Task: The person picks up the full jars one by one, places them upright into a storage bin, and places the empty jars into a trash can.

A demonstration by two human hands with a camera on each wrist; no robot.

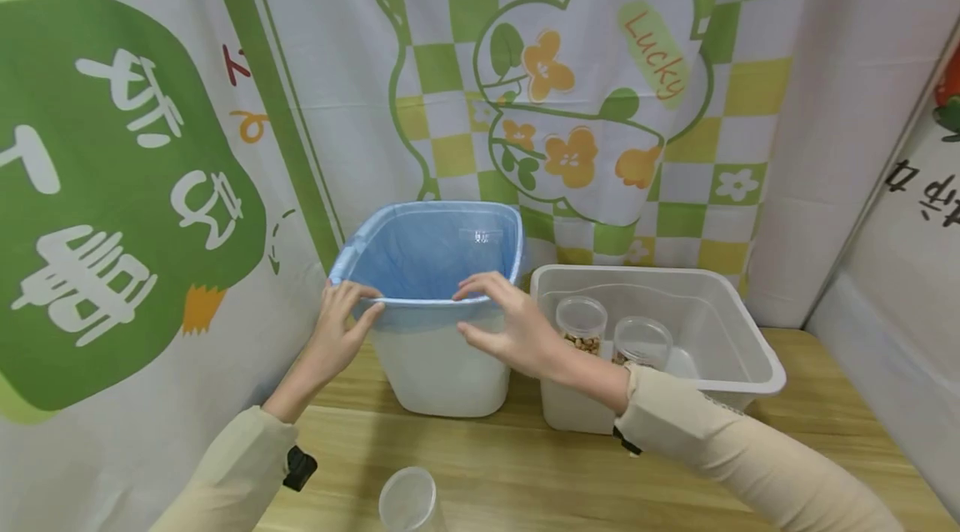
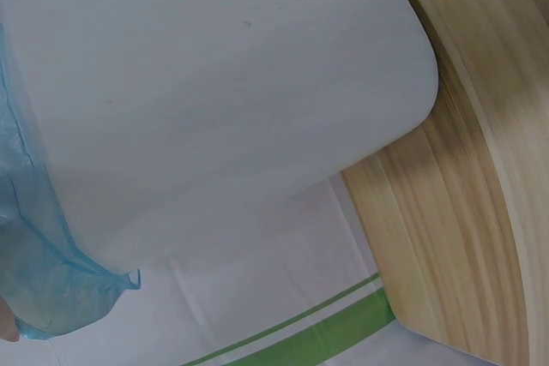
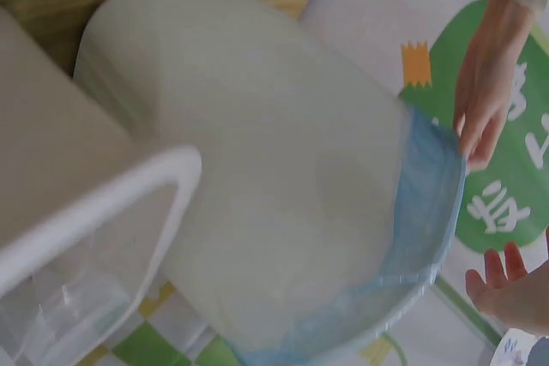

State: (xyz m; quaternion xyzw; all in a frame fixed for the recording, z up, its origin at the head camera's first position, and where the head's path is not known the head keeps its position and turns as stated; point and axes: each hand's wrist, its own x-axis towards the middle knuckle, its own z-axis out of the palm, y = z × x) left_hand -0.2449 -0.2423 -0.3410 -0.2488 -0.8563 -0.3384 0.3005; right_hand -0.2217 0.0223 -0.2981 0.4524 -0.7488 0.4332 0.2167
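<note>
A white bin stands on the wooden table, lined with a blue plastic bag folded over its rim. At the front left corner, my left hand pinches the bag's edge, thumb outside and fingers over the rim. The right wrist view also shows this left hand at the blue edge. My right hand is at the front right of the rim, fingers spread and thumb held apart. In the left wrist view, loose bag film hangs past the bin's side, by a fingertip.
Right of the bin stands a light grey plastic tub, holding a clear jar with brown pieces inside and another clear jar. A clear empty-looking container stands at the table's front. Printed cloth hangs behind.
</note>
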